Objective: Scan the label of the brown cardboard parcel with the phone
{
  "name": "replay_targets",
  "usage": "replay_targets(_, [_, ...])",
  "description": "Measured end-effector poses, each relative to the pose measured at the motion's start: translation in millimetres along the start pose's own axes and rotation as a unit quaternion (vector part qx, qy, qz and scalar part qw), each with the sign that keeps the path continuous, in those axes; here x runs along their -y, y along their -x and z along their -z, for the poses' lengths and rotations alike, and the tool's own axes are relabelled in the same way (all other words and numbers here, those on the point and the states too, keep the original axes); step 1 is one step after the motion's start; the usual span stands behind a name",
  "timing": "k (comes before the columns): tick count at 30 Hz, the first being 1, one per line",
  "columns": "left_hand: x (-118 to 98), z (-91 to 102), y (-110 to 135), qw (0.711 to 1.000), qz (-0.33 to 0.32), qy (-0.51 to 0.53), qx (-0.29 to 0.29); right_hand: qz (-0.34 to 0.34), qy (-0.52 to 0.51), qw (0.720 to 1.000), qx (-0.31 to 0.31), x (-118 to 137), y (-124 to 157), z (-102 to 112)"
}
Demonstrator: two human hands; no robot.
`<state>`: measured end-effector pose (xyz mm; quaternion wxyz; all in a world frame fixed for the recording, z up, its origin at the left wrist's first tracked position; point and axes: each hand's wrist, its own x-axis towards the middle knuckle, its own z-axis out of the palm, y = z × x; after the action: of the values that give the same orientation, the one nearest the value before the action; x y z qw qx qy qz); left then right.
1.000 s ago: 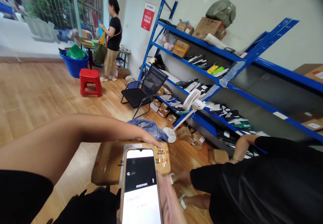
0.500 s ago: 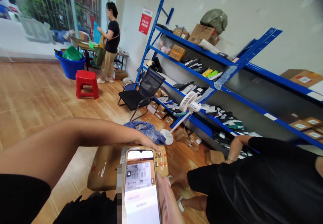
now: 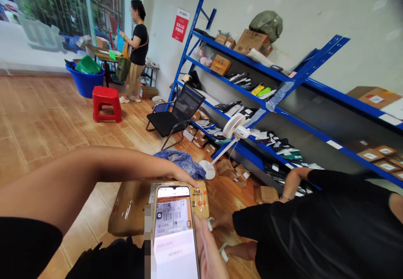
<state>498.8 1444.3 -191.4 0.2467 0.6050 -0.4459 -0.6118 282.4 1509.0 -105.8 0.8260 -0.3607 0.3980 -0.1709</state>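
Gripping the phone (image 3: 174, 245) from its right side, the right hand (image 3: 209, 247) held it over the taped carton (image 3: 127, 214) in the head view. The left hand (image 3: 184, 175) lay on the carton's far edge; whether it gripped could not be told. The carton was just beyond the wearer's black clothing (image 3: 110, 260), its support hidden. It looked stiff, bulky, probably heavy and slick with tape, best taken by opposite lower edges. The phone seemed light, smooth and breakable, best held by its sides. Around were a glossy wood-look floor (image 3: 47, 123), a chair (image 3: 168, 121), a fan (image 3: 234, 126) and blue shelves (image 3: 302, 126).
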Motion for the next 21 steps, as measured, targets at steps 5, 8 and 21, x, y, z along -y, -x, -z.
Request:
replay_targets(5, [-2,3.4,0,0.998,0.043,0.02,0.047,0.011,0.021,1.0,0.005,4,-2,-1])
replay_targets(8, [-1,5.8,-2,0.997,0.049,0.025,0.045,0.003,0.016,1.0,0.017,5,-2,-3])
replay_targets(21, [5,28.5,-9,0.998,0.025,-0.015,-0.06,-0.027,-0.008,1.0,-0.014,11,-6,0])
